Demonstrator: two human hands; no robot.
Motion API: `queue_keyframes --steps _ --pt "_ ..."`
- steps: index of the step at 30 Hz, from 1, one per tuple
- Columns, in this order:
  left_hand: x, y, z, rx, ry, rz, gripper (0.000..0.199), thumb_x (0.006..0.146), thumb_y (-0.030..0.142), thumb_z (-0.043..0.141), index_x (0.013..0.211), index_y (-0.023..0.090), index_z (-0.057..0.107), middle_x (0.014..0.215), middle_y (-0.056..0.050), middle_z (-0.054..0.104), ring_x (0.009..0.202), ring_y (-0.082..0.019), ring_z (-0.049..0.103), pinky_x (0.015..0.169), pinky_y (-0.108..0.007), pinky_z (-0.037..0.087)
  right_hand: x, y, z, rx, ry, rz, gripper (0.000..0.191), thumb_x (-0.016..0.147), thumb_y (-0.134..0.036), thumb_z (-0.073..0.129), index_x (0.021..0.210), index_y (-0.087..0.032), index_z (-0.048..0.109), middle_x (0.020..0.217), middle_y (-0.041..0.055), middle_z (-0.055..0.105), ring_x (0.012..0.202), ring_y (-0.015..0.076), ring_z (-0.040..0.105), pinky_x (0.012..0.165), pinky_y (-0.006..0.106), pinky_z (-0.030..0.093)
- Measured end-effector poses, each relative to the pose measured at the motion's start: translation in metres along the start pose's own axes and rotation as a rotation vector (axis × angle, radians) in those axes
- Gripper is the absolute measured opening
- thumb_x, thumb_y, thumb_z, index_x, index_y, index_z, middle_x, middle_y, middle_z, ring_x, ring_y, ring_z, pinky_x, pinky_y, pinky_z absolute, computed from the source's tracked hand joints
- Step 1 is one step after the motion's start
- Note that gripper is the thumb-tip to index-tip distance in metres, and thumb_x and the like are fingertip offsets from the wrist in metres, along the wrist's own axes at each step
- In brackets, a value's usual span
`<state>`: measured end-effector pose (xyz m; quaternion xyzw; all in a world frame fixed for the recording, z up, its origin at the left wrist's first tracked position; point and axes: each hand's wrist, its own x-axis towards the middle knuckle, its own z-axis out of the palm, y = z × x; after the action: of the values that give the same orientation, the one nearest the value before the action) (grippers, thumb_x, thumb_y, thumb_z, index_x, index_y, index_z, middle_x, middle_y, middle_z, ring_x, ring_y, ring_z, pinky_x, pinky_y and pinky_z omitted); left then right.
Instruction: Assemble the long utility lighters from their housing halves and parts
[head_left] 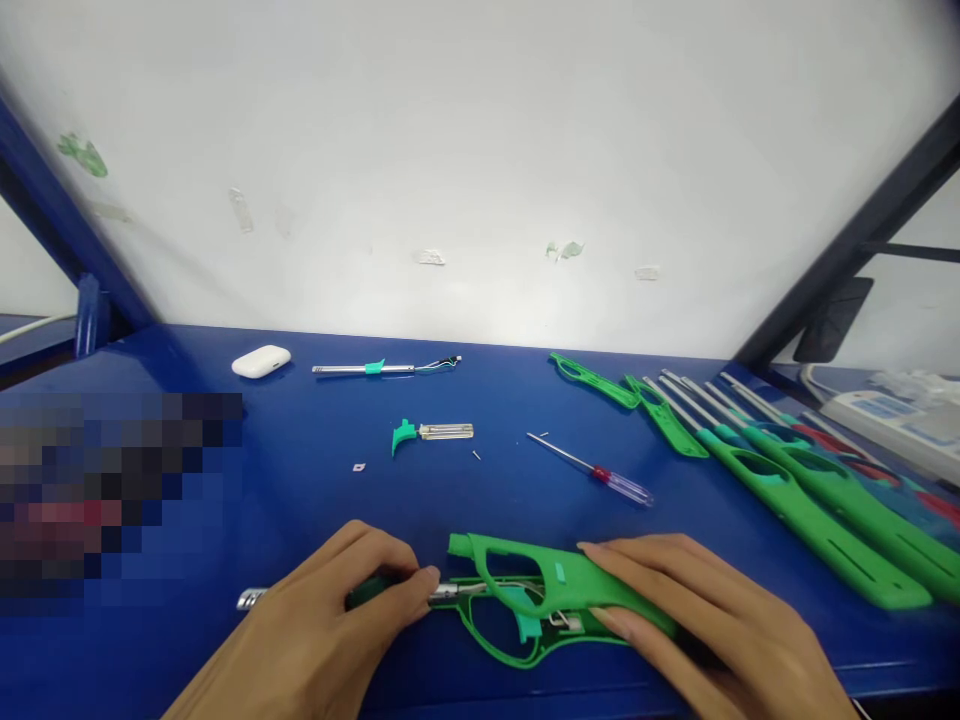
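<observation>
Near the front of the blue bench (420,500), the left hand (322,610) pinches the metal tube (446,592) of a lighter (541,568); the right hand (712,605) grips its green casing (589,582), which gapes around a teal trigger (529,625).

The right hand's fingers (652,572) hide the green casing's handle end (589,583).
</observation>
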<state>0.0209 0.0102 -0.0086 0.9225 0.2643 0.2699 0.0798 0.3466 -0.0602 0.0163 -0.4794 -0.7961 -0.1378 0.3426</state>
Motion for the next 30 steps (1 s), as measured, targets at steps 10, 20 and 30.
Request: queue_keyframes --steps 10,20,30 --pt "0.006 0.000 0.006 0.038 0.107 0.069 0.058 0.095 -0.007 0.041 0.135 0.027 0.064 0.108 -0.003 0.071 0.083 -0.012 0.069 0.071 -0.019 0.060 -0.004 0.000 0.002 -0.004 -0.016 0.008 0.039 0.116 -0.046 0.054 0.111 -0.024 0.087 0.096 0.0039 0.086 0.077 0.0167 0.084 0.072 0.021 0.070" --pt "0.007 0.006 0.000 0.057 0.052 -0.041 0.029 0.114 0.019 0.051 0.132 0.032 0.070 0.112 0.001 0.072 0.096 -0.010 0.073 0.085 -0.016 0.062 -0.015 0.008 -0.003 0.070 0.032 -0.018 0.023 0.111 -0.039 0.065 0.125 -0.028 0.080 0.105 0.0014 0.085 0.090 0.0135 0.083 0.087 0.016 0.065" --pt "0.010 0.010 -0.001 0.151 0.173 0.028 0.033 0.117 0.038 0.052 0.148 0.033 0.062 0.130 0.003 0.077 0.111 -0.012 0.076 0.098 -0.018 0.061 -0.015 0.011 -0.001 0.070 -0.037 -0.076 0.025 0.113 -0.042 0.063 0.129 -0.030 0.078 0.108 0.0009 0.086 0.092 0.0147 0.083 0.087 0.019 0.067"
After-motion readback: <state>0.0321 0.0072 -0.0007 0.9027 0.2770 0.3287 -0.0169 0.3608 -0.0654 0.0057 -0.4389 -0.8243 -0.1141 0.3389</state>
